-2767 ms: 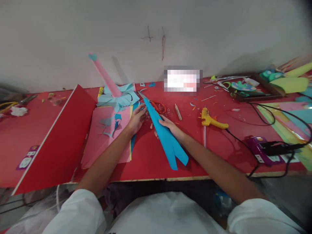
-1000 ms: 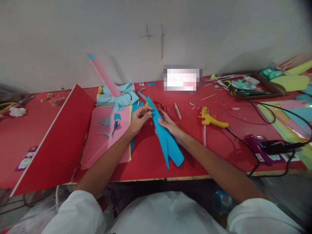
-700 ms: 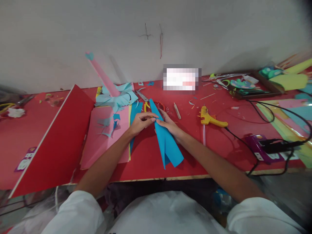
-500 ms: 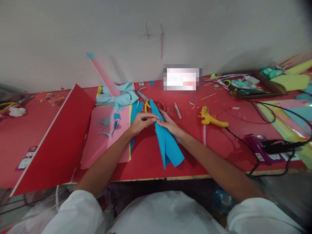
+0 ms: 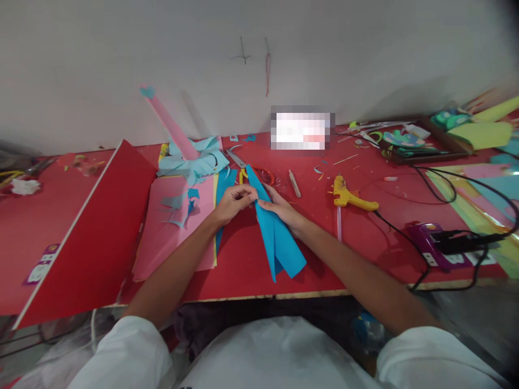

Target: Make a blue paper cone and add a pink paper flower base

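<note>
A blue paper (image 5: 279, 237), rolled into a narrow cone with its pointed end away from me, hangs over the red table. My left hand (image 5: 235, 204) pinches the cone's left edge near its upper part. My right hand (image 5: 281, 208) wraps round the cone from the right, thumb on top and fingers partly hidden behind it. The fingertips of both hands nearly meet on the paper. Scissors (image 5: 236, 159) with yellow and red handles lie just beyond the cone, partly covered by it.
Pink sheets (image 5: 174, 243) and a red board (image 5: 89, 237) are on the left. Behind them a pink tube (image 5: 172, 123) stands on light blue paper. To the right lie a yellow glue gun (image 5: 352, 200), a purple power strip (image 5: 436, 248) and a dark tray (image 5: 441, 156).
My left fingers have shifted very slightly left along with the cone's tip. The grip of both hands stays the same, and the view has moved a little.
</note>
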Motion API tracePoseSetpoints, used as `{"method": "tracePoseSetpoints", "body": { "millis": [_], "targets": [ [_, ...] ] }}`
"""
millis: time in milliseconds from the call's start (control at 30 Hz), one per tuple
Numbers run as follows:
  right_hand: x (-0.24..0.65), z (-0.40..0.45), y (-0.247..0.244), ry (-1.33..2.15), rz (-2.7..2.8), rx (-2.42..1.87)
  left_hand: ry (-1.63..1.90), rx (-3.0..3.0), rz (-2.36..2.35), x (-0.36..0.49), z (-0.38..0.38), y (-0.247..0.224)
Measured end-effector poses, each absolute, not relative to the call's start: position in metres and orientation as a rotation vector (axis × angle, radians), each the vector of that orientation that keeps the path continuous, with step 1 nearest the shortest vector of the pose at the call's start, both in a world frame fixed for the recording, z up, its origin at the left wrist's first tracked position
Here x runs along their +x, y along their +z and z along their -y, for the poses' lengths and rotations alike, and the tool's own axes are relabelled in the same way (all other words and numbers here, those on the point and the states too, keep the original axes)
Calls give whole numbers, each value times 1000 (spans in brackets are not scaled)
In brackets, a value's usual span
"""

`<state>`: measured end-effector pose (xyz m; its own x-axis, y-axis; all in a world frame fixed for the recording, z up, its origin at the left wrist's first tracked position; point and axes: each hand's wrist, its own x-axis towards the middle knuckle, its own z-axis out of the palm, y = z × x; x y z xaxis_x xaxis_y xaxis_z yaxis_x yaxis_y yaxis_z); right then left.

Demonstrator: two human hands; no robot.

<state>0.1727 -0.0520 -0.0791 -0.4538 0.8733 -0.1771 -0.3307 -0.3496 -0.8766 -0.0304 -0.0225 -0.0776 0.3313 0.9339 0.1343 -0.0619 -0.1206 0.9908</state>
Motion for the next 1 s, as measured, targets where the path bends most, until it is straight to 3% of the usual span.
{"method": "tracePoseSetpoints", "body": {
  "millis": [333,1000],
  "targets": [
    [174,52,-79,1945,992,-863,1079,1099,-734,-25,23,-70],
    [173,53,-75,1922,1017,-893,1007,1480,-725,-31,20,-74]
  ]
}}
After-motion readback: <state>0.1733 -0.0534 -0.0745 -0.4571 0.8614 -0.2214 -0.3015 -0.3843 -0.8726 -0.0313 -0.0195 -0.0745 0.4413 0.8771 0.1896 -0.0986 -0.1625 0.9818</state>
